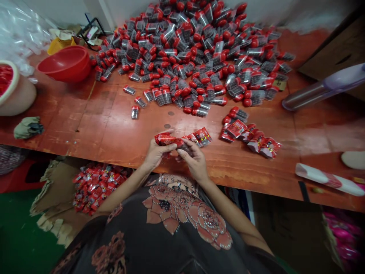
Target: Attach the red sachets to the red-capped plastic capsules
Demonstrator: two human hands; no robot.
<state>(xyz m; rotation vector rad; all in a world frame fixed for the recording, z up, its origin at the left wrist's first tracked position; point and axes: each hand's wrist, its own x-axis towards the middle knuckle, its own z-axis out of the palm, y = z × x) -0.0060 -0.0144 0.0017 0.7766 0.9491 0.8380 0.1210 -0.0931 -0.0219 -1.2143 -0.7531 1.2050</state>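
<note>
Close to the table's front edge, my left hand (154, 154) has its fingers closed round a shiny red printed packet (165, 139). Right beside it, my right hand (196, 163) pinches a small red-capped clear tube (180, 143) with dark contents, its cap against the packet. My fingers cover much of both, so I cannot tell whether the tube is partly inside the packet. Just beyond my right hand lie several red printed packets (202, 136). Further right is a loose group of filled packets (258, 141).
A big heap of red-capped tubes (182, 53) covers the back of the table (114, 125). On the left are a red bowl (64, 64), a white bucket (21, 95) and a crumpled cloth (28, 127). A cardboard box (54, 190) of red packets sits below; a rolled sheet (327, 179) lies right.
</note>
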